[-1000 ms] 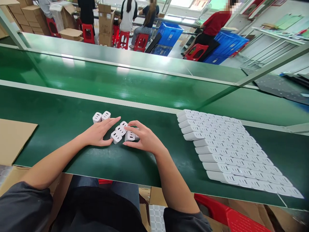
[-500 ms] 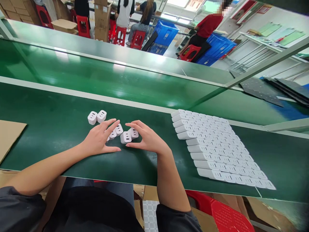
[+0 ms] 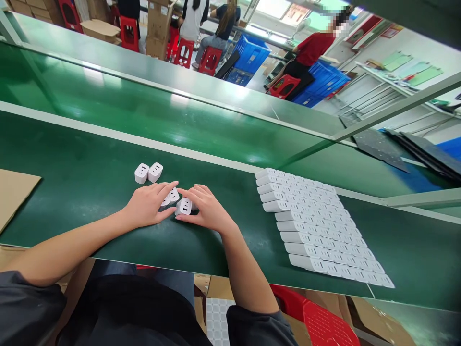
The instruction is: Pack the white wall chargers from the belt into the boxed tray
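Four fingers of my left hand (image 3: 147,204) and its thumb curve around white USB charger blocks (image 3: 173,195), which show partly between them. Close on its right, my right hand (image 3: 207,206) has thumb and fingers about another white charger (image 3: 185,206), with one more mostly hidden under its fingers. The slotted port faces of these chargers point up. Just beyond my left hand, a pair of chargers (image 3: 141,173) stands side by side on the green table (image 3: 90,192).
A large slanted block of white chargers (image 3: 317,226) in tight rows covers the table on the right. Flat cardboard (image 3: 16,194) lies at the left edge. A pale rail (image 3: 216,157) runs along the back. Below are a red stool (image 3: 324,317) and boxes; people sit beyond.
My hands have come closer together, and their fingers have closed in around the chargers. The right hand has moved left. The camera view has shifted slightly.
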Demonstrator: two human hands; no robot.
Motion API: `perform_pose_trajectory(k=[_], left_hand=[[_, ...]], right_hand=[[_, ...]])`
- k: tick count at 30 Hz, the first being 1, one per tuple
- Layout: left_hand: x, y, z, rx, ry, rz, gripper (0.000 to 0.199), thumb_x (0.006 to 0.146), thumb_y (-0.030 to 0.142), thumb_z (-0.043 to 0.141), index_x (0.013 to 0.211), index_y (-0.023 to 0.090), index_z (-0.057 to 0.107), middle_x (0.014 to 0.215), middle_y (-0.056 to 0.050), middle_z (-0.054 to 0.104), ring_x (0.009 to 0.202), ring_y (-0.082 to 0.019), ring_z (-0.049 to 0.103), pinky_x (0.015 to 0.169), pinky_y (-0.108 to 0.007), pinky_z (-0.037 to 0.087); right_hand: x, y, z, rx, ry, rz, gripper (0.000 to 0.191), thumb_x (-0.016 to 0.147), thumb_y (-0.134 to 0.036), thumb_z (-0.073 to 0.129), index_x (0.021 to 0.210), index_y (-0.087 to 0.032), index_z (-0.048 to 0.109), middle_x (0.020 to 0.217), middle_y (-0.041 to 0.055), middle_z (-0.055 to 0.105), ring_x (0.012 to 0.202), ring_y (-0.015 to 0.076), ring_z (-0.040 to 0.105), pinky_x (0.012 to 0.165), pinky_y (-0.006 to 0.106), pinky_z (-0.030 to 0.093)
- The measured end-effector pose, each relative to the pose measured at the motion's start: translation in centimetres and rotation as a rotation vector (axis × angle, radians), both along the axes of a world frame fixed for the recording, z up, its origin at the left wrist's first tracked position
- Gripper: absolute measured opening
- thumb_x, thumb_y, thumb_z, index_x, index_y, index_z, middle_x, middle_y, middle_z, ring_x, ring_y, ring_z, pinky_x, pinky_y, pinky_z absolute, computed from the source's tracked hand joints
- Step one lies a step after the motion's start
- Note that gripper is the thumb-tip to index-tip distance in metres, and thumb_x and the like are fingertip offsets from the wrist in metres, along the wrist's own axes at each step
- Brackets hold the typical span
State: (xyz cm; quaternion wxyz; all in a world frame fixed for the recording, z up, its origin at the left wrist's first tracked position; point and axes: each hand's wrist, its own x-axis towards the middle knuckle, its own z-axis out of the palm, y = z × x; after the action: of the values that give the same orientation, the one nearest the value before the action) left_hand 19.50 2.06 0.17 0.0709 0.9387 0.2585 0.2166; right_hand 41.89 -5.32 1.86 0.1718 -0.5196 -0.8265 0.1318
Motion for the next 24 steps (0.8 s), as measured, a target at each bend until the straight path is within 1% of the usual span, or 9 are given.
perform_pose_trajectory(k=[2, 4, 8, 10, 13, 16, 20, 22, 24], left_hand=[[0.0, 0.1, -0.1, 0.007, 0.008, 0.014, 0.049, 0.095, 0.048, 0.051, 0.132, 0.017, 0.053, 0.114, -0.007, 0.071, 0.094, -0.022, 0.07, 0.071, -0.033, 0.053], [-0.1, 0.4, -0.2, 0.007, 0.013, 0.012, 0.044, 0.095, 0.048, 0.051, 0.126, 0.017, 0.057, 0.109, -0.006, 0.072, 0.09, -0.021, 0.07, 0.071, -0.033, 0.052], [-0.4, 0.9, 0.2, -0.046, 0.048, -0.04, 0.041, 0.093, 0.045, 0.053, 0.124, 0.019, 0.058, 0.109, -0.005, 0.072, 0.09, -0.02, 0.07, 0.068, -0.03, 0.05], [-0.6, 1.0, 0.6, -0.08, 0.069, -0.058, 0.04, 0.092, 0.042, 0.053, 0.124, 0.02, 0.057, 0.109, -0.004, 0.072, 0.088, -0.02, 0.07, 0.067, -0.03, 0.049], [-0.8, 1.1, 1.2, -0.111, 0.093, -0.085, 0.039, 0.089, 0.038, 0.053, 0.123, 0.021, 0.057, 0.109, -0.004, 0.072, 0.089, -0.02, 0.07, 0.068, -0.03, 0.048], [-0.8, 1.0, 1.5, -0.102, 0.102, -0.106, 0.04, 0.088, 0.037, 0.053, 0.124, 0.021, 0.057, 0.109, -0.003, 0.071, 0.091, -0.02, 0.069, 0.07, -0.031, 0.049], [-0.8, 0.9, 1.5, -0.044, 0.104, -0.104, 0.048, 0.091, 0.048, 0.053, 0.129, 0.02, 0.055, 0.115, -0.005, 0.07, 0.094, -0.021, 0.069, 0.073, -0.033, 0.05], [-0.8, 0.9, 1.2, -0.017, 0.11, -0.09, 0.051, 0.091, 0.053, 0.053, 0.128, 0.019, 0.056, 0.115, -0.006, 0.07, 0.093, -0.022, 0.069, 0.071, -0.033, 0.05], [-0.7, 1.0, 0.9, -0.004, 0.113, -0.091, 0.049, 0.092, 0.054, 0.053, 0.127, 0.019, 0.058, 0.112, -0.007, 0.071, 0.091, -0.021, 0.069, 0.069, -0.032, 0.049]], right_hand=[[0.4, -0.2, 0.4, -0.039, 0.014, -0.001, 0.074, 0.082, -0.059, 0.068, 0.141, -0.021, 0.045, 0.107, 0.0079, 0.067, 0.104, 0.0251, 0.062, 0.113, 0.054, 0.034], [1.0, -0.4, 1.0, -0.097, 0.045, 0.032, 0.07, 0.082, -0.054, 0.071, 0.14, -0.024, 0.045, 0.117, 0.008, 0.065, 0.114, 0.025, 0.059, 0.115, 0.054, 0.031], [2.0, -0.5, 1.5, -0.107, 0.093, 0.065, 0.029, 0.089, -0.041, 0.066, 0.11, -0.024, 0.058, 0.121, 0.0073, 0.064, 0.119, 0.0238, 0.057, 0.113, 0.05, 0.034], [1.8, -0.4, 1.2, -0.047, 0.077, -0.026, 0.025, 0.087, -0.045, 0.068, 0.095, -0.022, 0.058, 0.116, 0.0085, 0.065, 0.115, 0.0256, 0.058, 0.107, 0.049, 0.04], [1.0, -0.1, 0.9, 0.043, 0.021, -0.196, 0.035, 0.084, -0.053, 0.068, 0.083, -0.022, 0.054, 0.113, 0.0113, 0.064, 0.11, 0.0287, 0.059, 0.096, 0.047, 0.047], [0.7, -0.3, 1.2, 0.022, 0.043, -0.211, 0.04, 0.081, -0.059, 0.069, 0.09, -0.023, 0.055, 0.116, 0.0102, 0.064, 0.108, 0.0273, 0.06, 0.091, 0.043, 0.05], [2.6, -1.0, 2.2, -0.085, 0.078, -0.251, 0.055, 0.08, -0.055, 0.071, 0.123, -0.026, 0.053, 0.13, 0.0086, 0.058, 0.119, 0.0274, 0.056, 0.095, 0.043, 0.051], [3.6, -1.3, 2.4, -0.149, 0.069, -0.305, 0.049, 0.085, -0.049, 0.067, 0.127, -0.028, 0.053, 0.129, 0.0076, 0.06, 0.115, 0.0271, 0.059, 0.093, 0.044, 0.053], [4.0, -1.3, 2.4, -0.199, 0.078, -0.278, 0.042, 0.088, -0.043, 0.063, 0.126, -0.028, 0.055, 0.125, 0.0064, 0.062, 0.111, 0.0257, 0.061, 0.092, 0.043, 0.054]])
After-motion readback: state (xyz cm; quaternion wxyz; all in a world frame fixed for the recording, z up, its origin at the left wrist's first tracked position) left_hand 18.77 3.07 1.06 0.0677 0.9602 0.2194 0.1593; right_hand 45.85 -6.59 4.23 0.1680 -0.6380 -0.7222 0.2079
